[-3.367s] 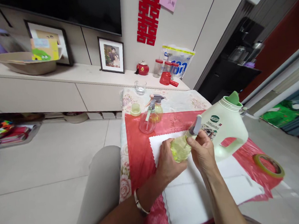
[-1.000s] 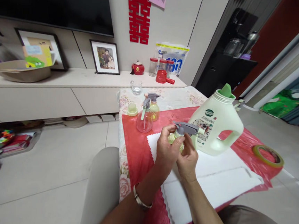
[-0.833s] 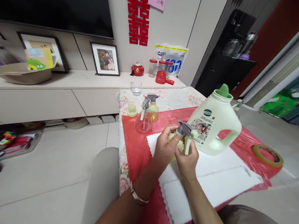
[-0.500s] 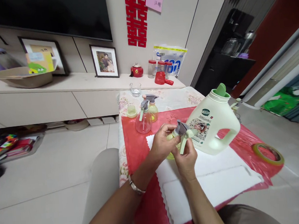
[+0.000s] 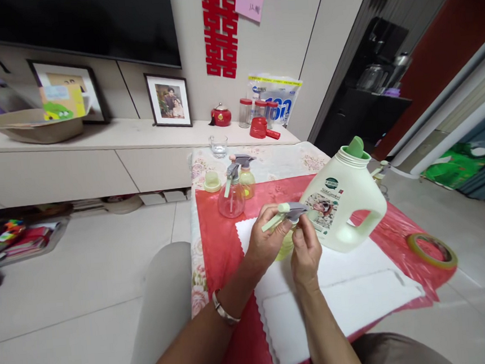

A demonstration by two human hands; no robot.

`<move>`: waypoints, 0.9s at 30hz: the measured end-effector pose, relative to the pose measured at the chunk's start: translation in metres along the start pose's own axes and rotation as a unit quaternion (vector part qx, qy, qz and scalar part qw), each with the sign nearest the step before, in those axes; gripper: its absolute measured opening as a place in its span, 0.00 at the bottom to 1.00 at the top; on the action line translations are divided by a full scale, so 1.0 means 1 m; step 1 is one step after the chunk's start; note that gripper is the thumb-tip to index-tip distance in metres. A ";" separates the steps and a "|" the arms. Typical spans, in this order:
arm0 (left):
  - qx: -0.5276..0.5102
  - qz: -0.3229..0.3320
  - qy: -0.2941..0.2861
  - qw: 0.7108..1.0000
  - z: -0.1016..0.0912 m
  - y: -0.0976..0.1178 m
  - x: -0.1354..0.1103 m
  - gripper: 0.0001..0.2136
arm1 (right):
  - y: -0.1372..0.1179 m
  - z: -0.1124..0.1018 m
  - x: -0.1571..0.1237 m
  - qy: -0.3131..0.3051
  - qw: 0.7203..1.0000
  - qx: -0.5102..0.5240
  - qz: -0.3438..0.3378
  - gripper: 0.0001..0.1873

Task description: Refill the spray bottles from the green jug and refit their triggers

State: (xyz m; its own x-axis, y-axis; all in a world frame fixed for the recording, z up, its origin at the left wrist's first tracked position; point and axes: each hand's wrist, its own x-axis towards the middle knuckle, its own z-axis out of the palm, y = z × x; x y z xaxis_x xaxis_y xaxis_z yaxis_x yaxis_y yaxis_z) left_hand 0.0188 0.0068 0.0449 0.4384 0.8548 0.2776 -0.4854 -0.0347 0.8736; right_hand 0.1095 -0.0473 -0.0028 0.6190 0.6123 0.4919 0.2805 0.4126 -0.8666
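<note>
A yellow spray bottle (image 5: pixel 285 247) is held over the white cloth (image 5: pixel 322 311), its lower part mostly hidden by my hands. My left hand (image 5: pixel 264 238) is wrapped around its neck. On top sits a grey trigger head (image 5: pixel 295 210), with its pale green lever pointing left. The fingers of my right hand (image 5: pixel 305 250) are closed on the collar under the head. Just right of my hands stands a big pale green detergent jug (image 5: pixel 341 201), with a green spout in its uncapped mouth. Behind my left hand are a clear pink spray bottle (image 5: pixel 231 201) and another yellow spray bottle (image 5: pixel 247 182).
A pale yellow-green cap (image 5: pixel 212 181) and a glass cup (image 5: pixel 218 146) stand toward the table's back left. A roll of tape (image 5: pixel 432 250) lies on the red plastic sheet (image 5: pixel 221 229) at the right. Behind the table runs a low cabinet (image 5: pixel 136 132) with picture frames and jars.
The trigger head has turned in my hands: its lever pointed down toward me and now points left. My right hand has shifted from the lever to the collar.
</note>
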 end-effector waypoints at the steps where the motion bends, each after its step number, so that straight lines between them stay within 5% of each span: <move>1: 0.004 0.006 0.005 1.000 0.001 -0.001 0.000 0.17 | 0.000 0.000 0.002 0.001 1.000 -0.001 0.002 0.23; 7: 0.006 0.018 0.041 0.999 0.001 -0.006 0.004 0.15 | -0.006 0.004 0.013 -0.008 1.000 0.009 0.009 0.15; 12: 0.063 0.033 0.090 0.993 -0.004 -0.009 0.002 0.10 | -0.010 0.008 0.014 0.005 0.999 0.031 0.014 0.20; 27: 0.178 0.101 0.025 0.979 0.000 0.002 -0.002 0.11 | -0.016 0.008 0.006 0.060 0.995 0.083 -0.004 0.13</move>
State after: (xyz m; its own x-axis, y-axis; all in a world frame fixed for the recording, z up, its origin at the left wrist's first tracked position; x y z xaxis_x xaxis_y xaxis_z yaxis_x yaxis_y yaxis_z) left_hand 0.0173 0.0053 0.0461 0.3191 0.8353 0.4478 -0.2610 -0.3767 0.8888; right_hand 0.1028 -0.0449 0.0141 0.7032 0.5282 0.4759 0.1669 0.5279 -0.8327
